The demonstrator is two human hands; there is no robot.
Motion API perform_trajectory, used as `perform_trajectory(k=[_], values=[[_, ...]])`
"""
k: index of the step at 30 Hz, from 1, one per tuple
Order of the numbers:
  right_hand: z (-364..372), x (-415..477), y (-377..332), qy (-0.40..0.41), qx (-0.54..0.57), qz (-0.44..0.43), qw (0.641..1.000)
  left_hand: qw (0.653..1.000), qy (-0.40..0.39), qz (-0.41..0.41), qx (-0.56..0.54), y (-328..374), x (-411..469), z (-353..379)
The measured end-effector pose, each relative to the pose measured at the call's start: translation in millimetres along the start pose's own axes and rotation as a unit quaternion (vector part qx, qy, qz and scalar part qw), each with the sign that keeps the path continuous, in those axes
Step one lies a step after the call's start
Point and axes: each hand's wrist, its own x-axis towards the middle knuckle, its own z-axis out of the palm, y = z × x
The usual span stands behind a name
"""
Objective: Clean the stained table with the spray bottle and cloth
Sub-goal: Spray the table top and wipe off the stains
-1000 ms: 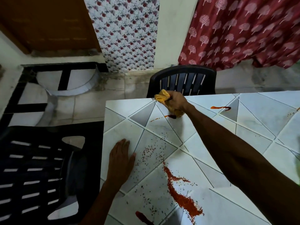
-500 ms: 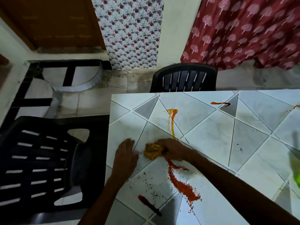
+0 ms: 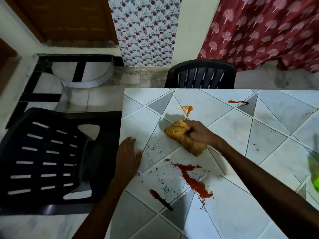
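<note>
My right hand [image 3: 200, 133] grips a bunched yellow cloth [image 3: 181, 137] and holds it down on the white table [image 3: 224, 121] with its grey triangle pattern. Just beyond the cloth lies an orange smear [image 3: 187, 109]. A trail of red powder [image 3: 193, 180] and scattered dark specks lie nearer to me, with a dark red streak [image 3: 159, 199] at the front. Another small red streak [image 3: 238, 102] sits far right. My left hand [image 3: 128, 157] rests flat on the table's left edge. A blurred green shape [image 3: 315, 171] at the right edge may be the spray bottle.
A black plastic chair [image 3: 48, 157] stands close against the table's left side. A second black chair [image 3: 201, 75] is tucked at the far edge. A red curtain [image 3: 267, 30] and a floral curtain [image 3: 145, 30] hang behind on the wall.
My right hand dragged the cloth from the far edge toward me, smearing an orange line, then pushed it back up to the middle. The left hand stayed put.
</note>
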Motion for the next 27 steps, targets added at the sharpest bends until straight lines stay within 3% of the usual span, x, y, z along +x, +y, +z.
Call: perform_trajectory(k=[6, 10, 15, 20, 23, 27], values=[[-2, 103, -42, 0.080, -0.094, 0.023, 0.992, 0.997, -0.013, -0.066, 0.023, -25, -23, -8], [29, 143, -66, 0.062, -0.097, 0.005, 0.993, 0.996, -0.014, -0.078, 0.038, -28, -36, -7], [74, 136, -91, -0.051, -0.132, -0.102, 0.985, 0.997, -0.007, -0.080, 0.011, -23, -48, 1], [111, 95, -92, -0.168, -0.287, -0.180, 0.926, 0.997, 0.013, -0.079, -0.022, -20, -57, 3], [114, 59, -78, -0.211, -0.350, -0.190, 0.893, 0.998, 0.020, -0.066, -0.012, -22, -67, 4], [101, 13, -49, -0.242, -0.347, -0.163, 0.891, 0.998, 0.007, -0.061, 0.007, -22, -77, 4]])
